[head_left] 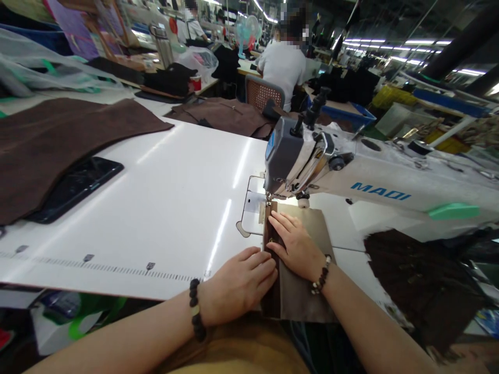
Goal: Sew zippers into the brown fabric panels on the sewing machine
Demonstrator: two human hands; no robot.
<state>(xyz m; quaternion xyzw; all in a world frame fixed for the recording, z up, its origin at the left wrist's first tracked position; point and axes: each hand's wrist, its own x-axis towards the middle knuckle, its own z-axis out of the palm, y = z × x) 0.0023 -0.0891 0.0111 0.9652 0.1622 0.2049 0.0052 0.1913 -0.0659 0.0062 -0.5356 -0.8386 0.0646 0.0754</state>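
The brown cloth lies on the worktop, its far end at the foot of the sewing machine. Our right hand rests flat on it, fingers close together, thumb apart; our left hand curls at its left edge, though we cannot tell whether those fingers pinch it. For good control, we should press lightly, guide the edge straight, and leave our fingertips clear of the foot.
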